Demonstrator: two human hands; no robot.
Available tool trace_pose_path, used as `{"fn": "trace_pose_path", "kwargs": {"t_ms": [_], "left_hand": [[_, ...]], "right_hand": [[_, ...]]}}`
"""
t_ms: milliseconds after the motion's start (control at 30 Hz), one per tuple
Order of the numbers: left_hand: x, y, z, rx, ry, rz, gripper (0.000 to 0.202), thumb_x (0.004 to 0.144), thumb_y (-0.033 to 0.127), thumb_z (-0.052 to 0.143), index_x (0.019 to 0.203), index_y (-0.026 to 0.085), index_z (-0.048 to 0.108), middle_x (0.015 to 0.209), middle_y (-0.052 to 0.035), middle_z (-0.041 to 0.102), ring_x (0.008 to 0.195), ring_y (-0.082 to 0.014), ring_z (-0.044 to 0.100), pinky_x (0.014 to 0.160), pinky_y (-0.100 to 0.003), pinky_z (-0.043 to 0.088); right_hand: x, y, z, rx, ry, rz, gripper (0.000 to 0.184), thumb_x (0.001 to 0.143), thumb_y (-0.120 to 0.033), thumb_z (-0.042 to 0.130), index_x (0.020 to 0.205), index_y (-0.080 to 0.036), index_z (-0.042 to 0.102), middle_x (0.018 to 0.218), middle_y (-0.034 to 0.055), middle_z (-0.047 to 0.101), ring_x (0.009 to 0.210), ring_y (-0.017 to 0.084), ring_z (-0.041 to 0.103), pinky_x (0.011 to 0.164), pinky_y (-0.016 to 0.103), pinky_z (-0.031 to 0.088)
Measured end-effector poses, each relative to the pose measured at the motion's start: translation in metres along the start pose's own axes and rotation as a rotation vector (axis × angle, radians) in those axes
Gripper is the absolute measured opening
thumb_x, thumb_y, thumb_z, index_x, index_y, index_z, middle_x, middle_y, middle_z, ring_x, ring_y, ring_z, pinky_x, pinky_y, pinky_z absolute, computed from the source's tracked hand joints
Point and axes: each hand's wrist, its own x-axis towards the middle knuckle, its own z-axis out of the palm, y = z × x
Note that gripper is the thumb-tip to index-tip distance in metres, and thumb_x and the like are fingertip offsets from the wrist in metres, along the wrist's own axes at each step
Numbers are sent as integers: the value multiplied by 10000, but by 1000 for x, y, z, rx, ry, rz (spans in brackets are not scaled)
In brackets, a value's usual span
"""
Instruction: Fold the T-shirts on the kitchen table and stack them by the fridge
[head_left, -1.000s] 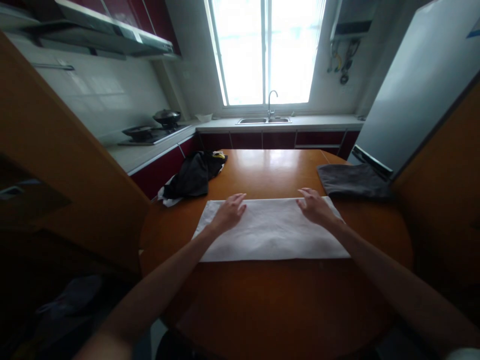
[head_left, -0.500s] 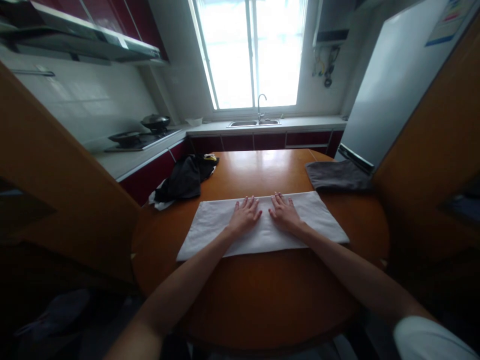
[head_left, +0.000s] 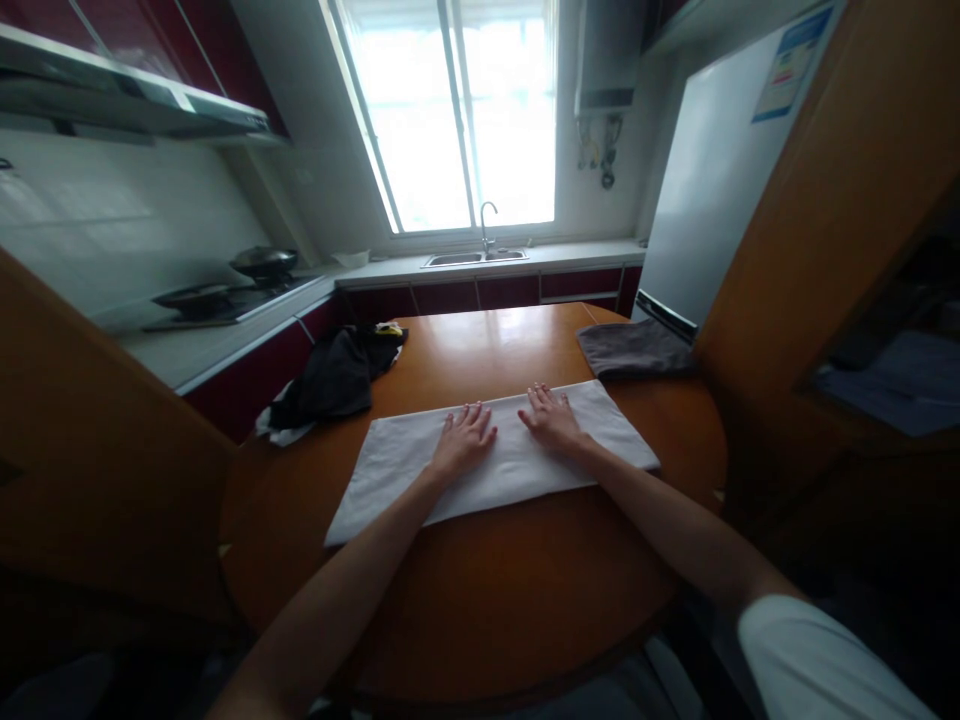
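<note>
A white cloth point(head_left: 390, 470), folded into a long strip, lies flat across a round wooden table point(head_left: 480, 610). My left hand point(head_left: 463, 440) rests palm down on the middle of the cloth with its fingers spread. My right hand point(head_left: 550, 418) lies flat just to the right of it, also open, near the cloth's far edge. Neither hand holds anything.
A crumpled black garment point(head_left: 334, 375) sits at the table's far left edge. A folded grey towel point(head_left: 634, 347) lies at the far right, by a white fridge point(head_left: 712, 190). Wooden chair backs flank the table on both sides. A counter with a sink point(head_left: 474, 258) and a stove point(head_left: 217, 298) runs behind.
Both hands slid inward from the cloth's far corners to its middle and now lie side by side. The view has tilted and shifted to the left.
</note>
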Motion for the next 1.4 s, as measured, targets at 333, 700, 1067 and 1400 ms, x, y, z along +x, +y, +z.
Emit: {"fn": "trace_pose_path", "kwargs": {"t_ms": [333,700,1067,1400], "left_hand": [[2,-1,3,-30,11,-13,564,1024,460,321,1538,245,403,1642,-83,282,1525,-299,219,1221,-534,160],[2,-2,3,-36,7,-16,567,1021,447,335,1538,226,404,1640,-90,286,1524,-297,223,1215,-540,183],[-9,-6,-16,-24,134,-104,551,1027,457,349,1515,222,451,1609,-118,353,1504,-330,268,1200,-602,177],[-12,-47,-13,-79,154,-452,591,1026,489,291,1542,227,412,1628,-135,302,1515,-357,220,1175,-674,147]], "right_hand": [[5,36,-12,-47,19,148,673,1036,-498,269,1575,-95,291,1663,176,168,1541,274,132,1217,542,71],[13,69,-13,-88,-2,280,715,1033,-511,220,1585,-57,244,1670,182,115,1548,281,74,1214,546,87],[15,79,-1,-132,86,287,649,1028,-436,262,1534,-45,374,1636,188,257,1529,269,188,1222,467,103],[17,84,1,-130,63,272,647,1027,-436,278,1529,-41,381,1636,187,258,1531,275,182,1225,476,101]]}}
